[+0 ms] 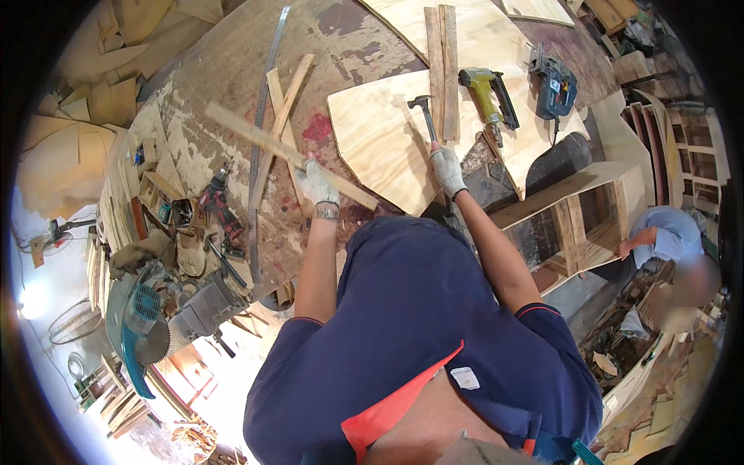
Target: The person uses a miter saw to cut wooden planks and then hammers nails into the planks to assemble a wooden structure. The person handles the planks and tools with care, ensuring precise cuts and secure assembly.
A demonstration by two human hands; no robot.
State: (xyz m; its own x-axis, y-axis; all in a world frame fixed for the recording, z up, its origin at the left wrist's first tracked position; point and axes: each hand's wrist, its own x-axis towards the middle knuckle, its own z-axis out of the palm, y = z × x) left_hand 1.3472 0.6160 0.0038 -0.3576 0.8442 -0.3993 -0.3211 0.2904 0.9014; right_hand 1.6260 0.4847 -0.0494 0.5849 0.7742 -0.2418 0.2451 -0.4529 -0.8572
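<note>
Both my hands wear pale knit work gloves. My left hand (pixel 316 184) is closed round a wooden strip (pixel 256 139), which slants across the worktable and looks slightly blurred. In my right hand (pixel 447 171) is a claw hammer (pixel 423 107), its dark head pointing away from me over a pale plywood panel (pixel 372 116). Beneath the strip I hold, two crossed wooden strips (pixel 288 101) lie beside a long metal ruler (pixel 263 93). A yellow-green nail gun (pixel 487 97) rests on the plywood, to the right of two narrow boards (pixel 442 70).
A jigsaw (pixel 553 85) sits at the far right of the table. A wooden frame (pixel 577 225) stands to my right, with another person's hand (pixel 625 248) at it. On the left are a red-black drill (pixel 221 205) and a miter saw (pixel 147 325) with its blade exposed.
</note>
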